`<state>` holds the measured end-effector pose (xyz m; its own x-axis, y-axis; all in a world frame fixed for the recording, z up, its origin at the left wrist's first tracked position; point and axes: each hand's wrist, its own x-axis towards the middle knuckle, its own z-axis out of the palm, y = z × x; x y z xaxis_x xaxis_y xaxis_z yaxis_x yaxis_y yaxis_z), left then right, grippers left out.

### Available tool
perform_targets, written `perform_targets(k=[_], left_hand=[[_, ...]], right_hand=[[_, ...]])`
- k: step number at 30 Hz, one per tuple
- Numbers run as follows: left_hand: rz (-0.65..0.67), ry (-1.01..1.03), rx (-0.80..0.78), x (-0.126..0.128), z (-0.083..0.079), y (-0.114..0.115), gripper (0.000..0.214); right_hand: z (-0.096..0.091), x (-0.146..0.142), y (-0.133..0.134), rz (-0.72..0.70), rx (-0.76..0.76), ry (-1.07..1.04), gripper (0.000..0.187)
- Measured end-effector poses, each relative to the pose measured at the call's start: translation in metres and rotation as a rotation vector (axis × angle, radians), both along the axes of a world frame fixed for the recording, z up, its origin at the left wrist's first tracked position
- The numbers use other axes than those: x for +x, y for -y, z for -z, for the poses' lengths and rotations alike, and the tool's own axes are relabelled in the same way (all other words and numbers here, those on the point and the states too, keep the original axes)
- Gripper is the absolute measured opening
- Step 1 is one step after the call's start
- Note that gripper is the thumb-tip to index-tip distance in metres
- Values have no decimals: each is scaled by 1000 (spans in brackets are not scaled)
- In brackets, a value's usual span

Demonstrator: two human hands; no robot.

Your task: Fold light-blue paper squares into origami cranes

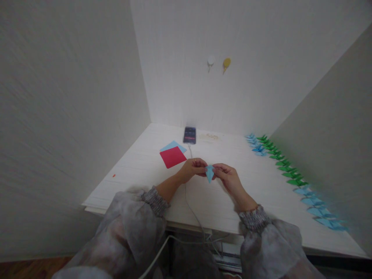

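Observation:
A small folded piece of light blue paper [209,173], kite-shaped with its point downward, is held between both hands above the white table. My left hand [192,169] pinches its upper left edge, and a ring shows on one finger. On the other side, my right hand [228,176] grips the upper right edge between thumb and fingers. Left of the hands lies a red paper square [173,157], partly covering a light blue paper sheet [173,145].
A phone [190,135] with a white cable [190,207] lies near the back wall. Folded green paper cranes [283,163] and blue paper cranes [318,211] line the right side, with more blue cranes [256,145] behind. An orange scrap [114,175] lies left. Two hooks hang on the wall.

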<state>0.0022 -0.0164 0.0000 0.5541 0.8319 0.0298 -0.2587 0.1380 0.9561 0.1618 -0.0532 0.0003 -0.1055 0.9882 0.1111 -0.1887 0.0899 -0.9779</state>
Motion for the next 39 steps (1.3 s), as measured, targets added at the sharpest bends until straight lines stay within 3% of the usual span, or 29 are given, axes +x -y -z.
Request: perform_targets(k=[9,18,28,39], left_hand=[[-51,-89,-2,5,1,-1,27],[-76,-9,-14,11,3,0,26],[-148,-100,19,12,7,-3,24],[-118,59,-99,8,-2,2,19]], right_hand=[[1,-6,-3,52,-28,25,14],[3,-10,-4,140,-63,9,16],[4,-12,-4,128,-145,-51,11],[0,-18,-3,151,-139,-166,6]])
